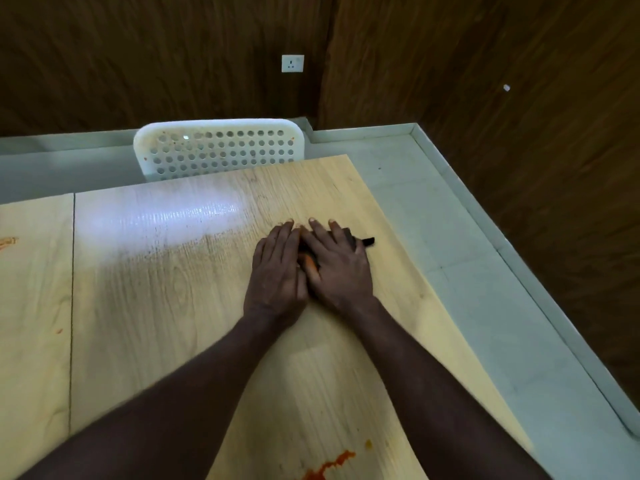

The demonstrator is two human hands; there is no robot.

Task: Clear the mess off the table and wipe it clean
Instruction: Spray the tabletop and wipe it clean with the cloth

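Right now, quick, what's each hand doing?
Left hand: open, fingers flat, pressing down at the edge of the dark cloth.
Right hand: open, fingers flat, pressing on the cloth.

Left hand (277,268) and right hand (337,268) lie side by side, touching, flat on a dark cloth (367,241) on the pale wood bench (173,289). Fingers (336,233) are straight and point away from the person. The cloth is mostly hidden; one corner shows past the right hand. Orange patch (310,263) between the hands. Red smear (329,465) at the near edge, orange stain (8,242) far left. Glossy sheen (166,216) left of the hands. White perforated chair (218,148) behind the bench.
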